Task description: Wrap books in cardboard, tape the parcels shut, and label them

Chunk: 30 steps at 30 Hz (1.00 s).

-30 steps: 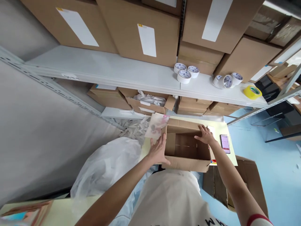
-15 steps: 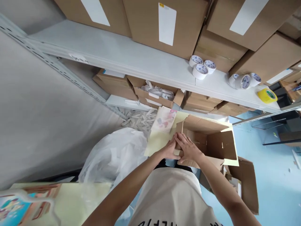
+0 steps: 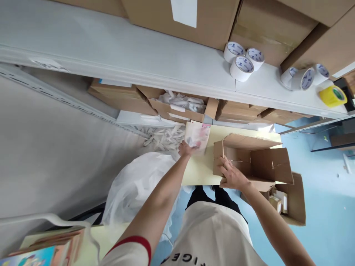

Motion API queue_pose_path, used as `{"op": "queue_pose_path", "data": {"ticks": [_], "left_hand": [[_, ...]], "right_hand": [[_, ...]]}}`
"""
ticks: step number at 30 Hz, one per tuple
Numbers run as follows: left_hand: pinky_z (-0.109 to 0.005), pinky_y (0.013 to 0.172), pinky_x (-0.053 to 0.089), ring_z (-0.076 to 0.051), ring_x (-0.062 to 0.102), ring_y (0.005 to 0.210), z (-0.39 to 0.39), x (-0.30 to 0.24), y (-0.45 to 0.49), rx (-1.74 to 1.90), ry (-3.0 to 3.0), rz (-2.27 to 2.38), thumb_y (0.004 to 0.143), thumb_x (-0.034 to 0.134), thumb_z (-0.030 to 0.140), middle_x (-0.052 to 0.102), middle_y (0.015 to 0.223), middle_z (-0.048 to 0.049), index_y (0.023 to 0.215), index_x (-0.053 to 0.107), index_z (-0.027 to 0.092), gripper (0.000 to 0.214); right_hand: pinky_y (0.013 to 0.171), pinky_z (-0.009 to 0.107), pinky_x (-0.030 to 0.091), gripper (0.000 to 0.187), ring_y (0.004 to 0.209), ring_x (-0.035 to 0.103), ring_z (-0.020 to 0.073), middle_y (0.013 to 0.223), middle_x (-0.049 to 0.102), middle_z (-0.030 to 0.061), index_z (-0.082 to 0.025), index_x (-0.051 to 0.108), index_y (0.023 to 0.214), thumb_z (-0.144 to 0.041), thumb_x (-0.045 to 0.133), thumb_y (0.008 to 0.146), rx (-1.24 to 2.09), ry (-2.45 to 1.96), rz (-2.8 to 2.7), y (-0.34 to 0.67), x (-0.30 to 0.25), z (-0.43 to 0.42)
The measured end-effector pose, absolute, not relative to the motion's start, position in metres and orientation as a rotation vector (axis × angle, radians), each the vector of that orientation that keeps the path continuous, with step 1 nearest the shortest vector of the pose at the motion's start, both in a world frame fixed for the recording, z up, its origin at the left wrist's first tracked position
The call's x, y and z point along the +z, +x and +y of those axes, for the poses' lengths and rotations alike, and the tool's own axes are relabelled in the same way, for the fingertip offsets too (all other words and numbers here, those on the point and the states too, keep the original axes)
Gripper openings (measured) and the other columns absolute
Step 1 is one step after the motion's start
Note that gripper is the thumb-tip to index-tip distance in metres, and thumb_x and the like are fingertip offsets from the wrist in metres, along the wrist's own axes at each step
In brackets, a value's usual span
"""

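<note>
An open cardboard box point(image 3: 238, 166) stands with its flaps raised on a pale yellow tabletop point(image 3: 201, 171). My right hand point(image 3: 232, 176) grips the near left corner of this box, fingers over the edge. Left of the box lies a flat, whitish packet point(image 3: 198, 135) with a pink and coloured print. My left hand point(image 3: 186, 148) has its fingers on the packet's lower left edge and seems to pinch it, though blur softens the fingertips.
A white shelf point(image 3: 155, 55) runs across the back, bearing cartons, white tape rolls point(image 3: 242, 68) and a yellow roll point(image 3: 332, 96). White strips point(image 3: 163, 138) lie heaped beside a translucent plastic bag point(image 3: 135, 181). Another open carton point(image 3: 294, 199) stands at the lower right. Books point(image 3: 47, 249) lie lower left.
My left hand has left the box corner and moved left onto the printed packet. My right hand stays at the box, which sits slightly farther right in view. The camera view has shifted.
</note>
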<state>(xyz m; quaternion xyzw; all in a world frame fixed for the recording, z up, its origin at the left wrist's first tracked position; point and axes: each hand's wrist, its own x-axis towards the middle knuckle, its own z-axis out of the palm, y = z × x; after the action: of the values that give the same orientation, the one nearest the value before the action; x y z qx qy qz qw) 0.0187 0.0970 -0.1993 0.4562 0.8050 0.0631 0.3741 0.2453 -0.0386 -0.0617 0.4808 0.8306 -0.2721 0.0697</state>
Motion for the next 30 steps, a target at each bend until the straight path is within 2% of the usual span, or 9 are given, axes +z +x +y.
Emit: {"op": "queue_pose_path", "data": {"ticks": [2,7,12,16,19,22,25,30], "left_hand": [[-0.046,0.099,0.042,-0.040,0.042,0.133,0.097,-0.203,0.028,0.162,1.134,2.111,0.064,0.082,0.045,0.044,0.139,-0.0290,0.134,0.037,0.008,0.091],[-0.047,0.104,0.039,-0.042,0.041,0.134,0.096,-0.208,0.031,0.242,1.168,2.157,0.055,0.087,0.042,0.046,0.137,-0.0292,0.130,0.039,0.007,0.096],[-0.047,0.096,0.047,-0.037,0.060,0.117,0.088,-0.210,0.021,0.379,1.113,1.996,0.073,0.073,0.027,0.064,0.120,-0.0229,0.124,0.044,0.013,0.060],[-0.040,0.089,0.052,-0.031,0.067,0.106,0.070,-0.194,0.004,0.507,1.087,1.977,0.076,0.067,0.022,0.070,0.106,-0.0132,0.114,0.050,0.018,0.042],[-0.035,0.086,0.054,-0.026,0.070,0.098,0.049,-0.166,-0.019,0.627,1.106,2.002,0.073,0.068,0.019,0.071,0.099,-0.0062,0.104,0.053,0.022,0.035],[-0.038,0.085,0.056,-0.026,0.070,0.092,0.025,-0.127,-0.048,0.746,1.135,2.064,0.068,0.071,0.020,0.070,0.090,-0.0034,0.095,0.052,0.023,0.033],[-0.039,0.078,0.057,-0.025,0.069,0.082,0.006,-0.087,-0.073,0.914,1.166,2.117,0.061,0.075,0.025,0.067,0.083,-0.0023,0.091,0.050,0.022,0.039],[-0.034,0.070,0.057,-0.021,0.065,0.077,0.001,-0.020,-0.072,1.229,1.398,2.083,0.060,0.073,0.039,0.065,0.085,-0.0024,0.095,0.049,0.022,0.046]], "right_hand": [[0.118,0.055,0.029,0.061,0.149,0.015,0.0413,0.155,0.030,0.0238,-0.010,0.056,0.124,-0.021,0.079,0.069,-0.826,1.448,2.506,0.246,-0.063,-0.038],[0.117,0.057,0.030,0.066,0.149,0.014,0.0423,0.155,0.030,0.0240,-0.010,0.054,0.126,-0.020,0.082,0.067,-0.867,1.438,2.529,0.248,-0.070,-0.038],[0.117,0.059,0.030,0.066,0.150,0.013,0.0417,0.156,0.028,0.0225,-0.013,0.055,0.125,-0.020,0.084,0.066,-0.900,1.432,2.563,0.251,-0.074,-0.038],[0.118,0.055,0.028,0.071,0.151,0.009,0.0395,0.159,0.022,0.0222,-0.011,0.055,0.127,-0.021,0.085,0.064,-0.961,1.405,2.570,0.256,-0.077,-0.034],[0.118,0.054,0.028,0.086,0.151,0.004,0.0381,0.163,0.014,0.0190,-0.015,0.048,0.138,-0.026,0.087,0.062,-1.021,1.369,2.555,0.256,-0.078,-0.029],[0.118,0.055,0.025,0.113,0.151,0.001,0.0389,0.165,0.001,0.0169,-0.021,0.029,0.153,-0.035,0.089,0.058,-1.028,1.316,2.550,0.253,-0.072,-0.027],[0.119,0.058,0.017,0.128,0.151,0.001,0.0391,0.165,-0.005,0.0178,-0.024,0.009,0.157,-0.049,0.086,0.059,-0.886,1.371,2.619,0.264,-0.055,-0.038],[0.115,0.066,0.009,0.119,0.150,0.002,0.0426,0.164,-0.004,0.0210,-0.020,0.007,0.157,-0.060,0.077,0.069,-0.314,1.936,2.571,0.341,-0.030,-0.078]]}}
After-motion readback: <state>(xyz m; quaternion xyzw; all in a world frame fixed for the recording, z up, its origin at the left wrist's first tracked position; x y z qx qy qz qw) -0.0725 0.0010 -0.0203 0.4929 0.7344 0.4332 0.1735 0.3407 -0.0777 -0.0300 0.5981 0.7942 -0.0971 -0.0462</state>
